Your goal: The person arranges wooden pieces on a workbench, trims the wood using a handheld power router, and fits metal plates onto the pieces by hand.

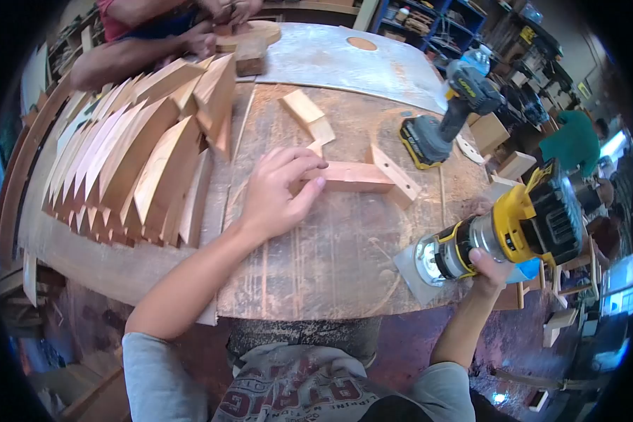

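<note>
A workshop with blue shelves (446, 32) surrounds a broad wooden table (295, 271), its top scuffed and dusted with sawdust. At the far left, a co-worker's hands (221, 17) are busy beside a thick brown chunk (250, 58).

The block (355, 176) lies near the middle of the table, its long axis running across the person's front, left to right. Its left end is under the left hand (278, 186), fingers bent over the top and thumb along the near side; how firmly they press, I cannot tell. At its right end sits the crosspiece (395, 176), with dark holes in its face, slanting from far left to near right and touching the block.

The right hand (491, 273) is wrapped around the yellow router (471, 243), thumb on the near side, most of the fingers hidden. The router leans, body up to the right and base plate down to the left, by the table's near right edge; whether the plate touches the wood is unclear. So the left hand is the nearer one, in contact with the block, while the right hand is apart from it, closer to the body and beyond the crosspiece to the right.

A drill (443, 116) stands past the crosspiece, and a stack of cut pieces (165, 165) fills the left side.
</note>
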`<state>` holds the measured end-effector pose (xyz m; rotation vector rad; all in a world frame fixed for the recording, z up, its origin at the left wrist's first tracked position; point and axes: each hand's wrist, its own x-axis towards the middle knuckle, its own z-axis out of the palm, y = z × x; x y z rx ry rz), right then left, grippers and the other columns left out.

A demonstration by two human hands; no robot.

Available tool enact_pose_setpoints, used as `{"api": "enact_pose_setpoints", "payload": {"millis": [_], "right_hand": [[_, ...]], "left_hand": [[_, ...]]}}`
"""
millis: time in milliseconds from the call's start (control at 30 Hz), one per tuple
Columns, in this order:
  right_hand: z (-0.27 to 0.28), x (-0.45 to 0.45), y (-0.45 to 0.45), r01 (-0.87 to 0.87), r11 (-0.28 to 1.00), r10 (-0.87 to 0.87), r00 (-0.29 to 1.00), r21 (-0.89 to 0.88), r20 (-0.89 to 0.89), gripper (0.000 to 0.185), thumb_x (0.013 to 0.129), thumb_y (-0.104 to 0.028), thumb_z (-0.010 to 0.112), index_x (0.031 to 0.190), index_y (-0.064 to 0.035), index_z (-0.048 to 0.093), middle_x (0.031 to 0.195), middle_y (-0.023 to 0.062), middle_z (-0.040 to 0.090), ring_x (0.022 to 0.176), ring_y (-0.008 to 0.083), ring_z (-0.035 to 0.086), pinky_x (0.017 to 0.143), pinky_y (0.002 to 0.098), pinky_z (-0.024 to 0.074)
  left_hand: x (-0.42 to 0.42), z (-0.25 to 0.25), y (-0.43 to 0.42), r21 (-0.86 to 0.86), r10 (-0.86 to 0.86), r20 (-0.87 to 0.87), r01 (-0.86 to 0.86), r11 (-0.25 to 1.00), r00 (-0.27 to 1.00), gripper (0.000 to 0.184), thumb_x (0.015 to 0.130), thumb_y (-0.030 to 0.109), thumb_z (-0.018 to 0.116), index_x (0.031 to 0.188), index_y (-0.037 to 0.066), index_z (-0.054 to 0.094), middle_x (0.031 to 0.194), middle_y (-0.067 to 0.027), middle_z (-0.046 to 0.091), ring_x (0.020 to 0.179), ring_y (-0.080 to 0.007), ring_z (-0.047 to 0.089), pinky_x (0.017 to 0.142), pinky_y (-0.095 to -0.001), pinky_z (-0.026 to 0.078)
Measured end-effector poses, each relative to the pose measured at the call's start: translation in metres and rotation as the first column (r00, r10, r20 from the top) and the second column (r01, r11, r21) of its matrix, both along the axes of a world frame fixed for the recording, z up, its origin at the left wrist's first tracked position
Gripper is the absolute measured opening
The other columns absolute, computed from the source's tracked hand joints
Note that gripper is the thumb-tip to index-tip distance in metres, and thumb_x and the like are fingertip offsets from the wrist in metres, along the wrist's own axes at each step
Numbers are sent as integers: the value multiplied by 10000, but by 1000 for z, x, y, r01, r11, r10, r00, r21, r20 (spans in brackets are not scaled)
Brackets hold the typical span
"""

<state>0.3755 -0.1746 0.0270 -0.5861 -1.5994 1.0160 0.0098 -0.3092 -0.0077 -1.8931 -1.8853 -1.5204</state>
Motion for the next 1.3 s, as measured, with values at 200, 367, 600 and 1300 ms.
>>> {"api": "enact_pose_setpoints", "payload": {"millis": [200, 367, 600, 1300], "right_hand": [[-16, 15, -8, 58, 993, -57, 998, -98, 8, 841, 633, -138, 959, 1376, 27, 603, 1248, 107, 675, 1105, 225, 670, 992, 377, 538], [-1, 13, -21, 62, 987, -48, 994, -151, 98, 905, 670, -233, 944, 1430, 25, 526, 1278, 154, 652, 1117, 251, 667, 974, 378, 553], [-16, 14, -21, 7, 994, -6, 1000, -110, 11, 937, 699, -289, 941, 1454, 36, 489, 1347, 210, 615, 1145, 280, 656, 958, 385, 569], [-138, 60, -42, 206, 969, -148, 927, 138, -346, 952, 886, -440, 842, 1573, 22, 372, 1594, 210, 440, 1411, 369, 495, 1203, 509, 393]], "left_hand": [[44, 37, 81, -170, -167, -187, 136, 976, 968, 257, 941, 231, 668, 1089, 57, 785, 1132, -156, 747, 1042, -348, 697, 901, -450, 544], [84, 61, 170, -354, -269, -127, 209, 912, 955, 244, 938, 236, 648, 1017, 67, 805, 1023, -173, 765, 953, -359, 725, 849, -462, 568], [54, 90, 189, -293, -115, -355, 6, 956, 928, 237, 913, 235, 657, 1028, 95, 811, 997, -148, 780, 950, -343, 735, 860, -463, 574], [-78, 64, 279, -591, -94, -514, -273, 759, 852, 261, 885, 235, 642, 1062, 146, 811, 1080, -138, 784, 1036, -348, 731, 919, -467, 573]]}}
